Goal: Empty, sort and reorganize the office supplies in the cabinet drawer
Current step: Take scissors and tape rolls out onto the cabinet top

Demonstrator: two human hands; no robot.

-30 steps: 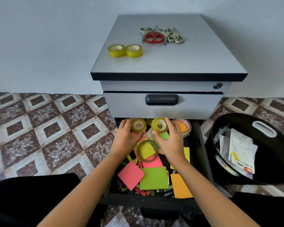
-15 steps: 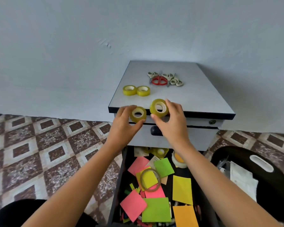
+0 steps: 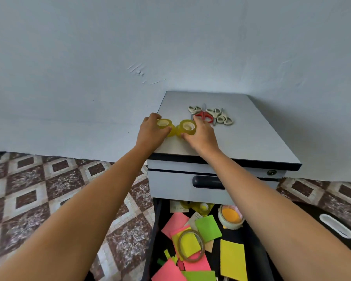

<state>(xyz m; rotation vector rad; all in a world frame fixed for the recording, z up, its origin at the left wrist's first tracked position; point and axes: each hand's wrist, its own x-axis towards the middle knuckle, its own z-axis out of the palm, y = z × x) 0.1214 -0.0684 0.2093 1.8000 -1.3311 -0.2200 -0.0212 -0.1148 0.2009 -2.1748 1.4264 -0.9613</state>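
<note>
While both arms reached forward over the open drawer (image 3: 157, 224), each hand closed on one yellow tape roll at the 9 o'clock side of the cabinet top (image 3: 251, 142).

Left hand (image 3: 150, 131): fingers curled over the far side of the left tape roll (image 3: 164, 124), thumb on the near side, roll lying core-up at about 1 o'clock from the knuckles.

Right hand (image 3: 202, 136): pinched the right tape roll (image 3: 187, 126) the same way, roll at about 11 o'clock from the wrist, also core-up.

The two rolls sat just beside each other. More yellow showed between and under them (further rolls or not, could not tell).

Scissors (image 3: 211, 117), several pairs with pale handles and one red, lay heaped at 2 o'clock from the right hand, close to its fingertips.

At 6 o'clock from the cabinet top, below a closed drawer with a dark handle (image 3: 208, 182), the open drawer held loose sticky notes (image 3: 208, 228) in pink, green and yellow, a thin tape ring (image 3: 190, 248) lying on them, and a wide tape roll (image 3: 230, 219) with an orange centre at its 1 o'clock corner.

A black bin (image 3: 332, 226) stood at 3 o'clock from the drawer, on the patterned tile floor (image 3: 39, 189).
</note>
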